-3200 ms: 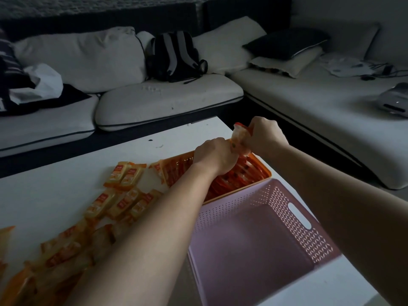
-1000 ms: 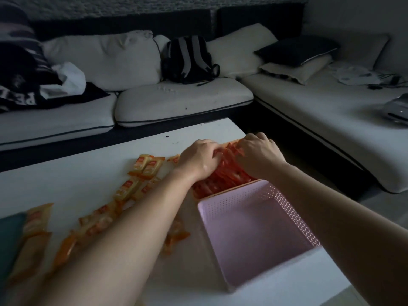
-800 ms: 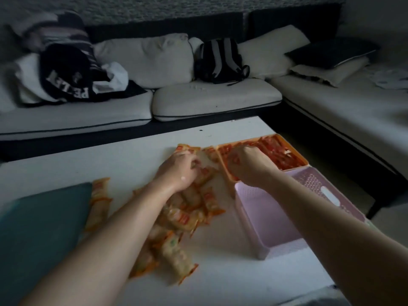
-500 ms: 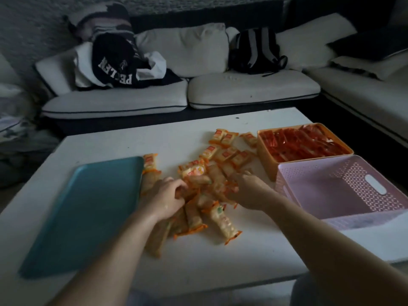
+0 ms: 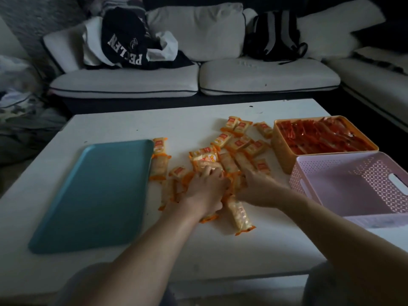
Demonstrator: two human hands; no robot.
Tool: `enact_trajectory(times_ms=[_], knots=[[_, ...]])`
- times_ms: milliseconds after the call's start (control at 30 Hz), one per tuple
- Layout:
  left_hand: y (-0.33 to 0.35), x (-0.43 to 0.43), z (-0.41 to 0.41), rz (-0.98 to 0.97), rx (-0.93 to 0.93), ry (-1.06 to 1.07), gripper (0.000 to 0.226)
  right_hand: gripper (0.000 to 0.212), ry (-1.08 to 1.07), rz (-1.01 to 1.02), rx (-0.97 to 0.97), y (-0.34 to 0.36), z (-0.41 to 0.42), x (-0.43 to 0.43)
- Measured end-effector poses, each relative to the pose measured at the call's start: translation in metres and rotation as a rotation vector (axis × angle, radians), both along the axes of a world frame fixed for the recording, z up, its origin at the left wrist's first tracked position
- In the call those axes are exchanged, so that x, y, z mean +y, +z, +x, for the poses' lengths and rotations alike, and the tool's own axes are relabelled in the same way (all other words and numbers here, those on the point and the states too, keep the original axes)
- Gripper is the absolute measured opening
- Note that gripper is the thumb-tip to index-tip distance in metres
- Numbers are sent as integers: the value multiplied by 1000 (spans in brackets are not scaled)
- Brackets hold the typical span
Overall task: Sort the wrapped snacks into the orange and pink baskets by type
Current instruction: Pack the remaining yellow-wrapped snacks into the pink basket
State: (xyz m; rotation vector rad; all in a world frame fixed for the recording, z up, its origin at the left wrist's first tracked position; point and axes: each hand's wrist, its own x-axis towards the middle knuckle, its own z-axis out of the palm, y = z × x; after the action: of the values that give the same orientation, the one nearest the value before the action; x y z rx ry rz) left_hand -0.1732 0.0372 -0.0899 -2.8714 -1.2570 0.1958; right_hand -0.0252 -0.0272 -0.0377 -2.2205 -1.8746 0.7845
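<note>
A pile of yellow-and-orange wrapped snacks (image 5: 223,151) lies spread over the middle of the white table (image 5: 198,250). My left hand (image 5: 204,192) rests on the near part of the pile with fingers curled over several packets. My right hand (image 5: 257,187) lies beside it, fingers spread flat on other packets. One long packet (image 5: 239,215) sticks out between my wrists. The orange basket (image 5: 281,151), full of red wrapped snacks (image 5: 320,138), stands at the right. In front of it, the pink basket (image 5: 320,171) holds nothing visible.
A teal tray (image 5: 95,195) lies flat on the left of the table, with two packets touching its right edge. A white sofa (image 5: 198,80) with clothes and a black backpack (image 5: 276,34) runs behind the table and down the right side.
Both hands left the orange basket and came down to the loose pile near the table's middle. The view swung left, bringing the teal tray into sight. My left hand shifted right onto the pile.
</note>
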Motion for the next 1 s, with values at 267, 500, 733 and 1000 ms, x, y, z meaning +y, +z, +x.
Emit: enact_trajectory(times_ms=[267,500,733,1000], knots=[[28,-1,-34,93,-327,256,47,66,-74,-101,-136,-49,-31,-27],[14,-5,-98,-336,-700,808,49,21,-226,45,182,-19,-36,-5],[-12,-19,-119,-429,-501,854,105,45,-224,-6,209,-50,-83,10],[-12,-20,-118,-558,-369,834,108,69,-200,-15,92,-59,-85,23]])
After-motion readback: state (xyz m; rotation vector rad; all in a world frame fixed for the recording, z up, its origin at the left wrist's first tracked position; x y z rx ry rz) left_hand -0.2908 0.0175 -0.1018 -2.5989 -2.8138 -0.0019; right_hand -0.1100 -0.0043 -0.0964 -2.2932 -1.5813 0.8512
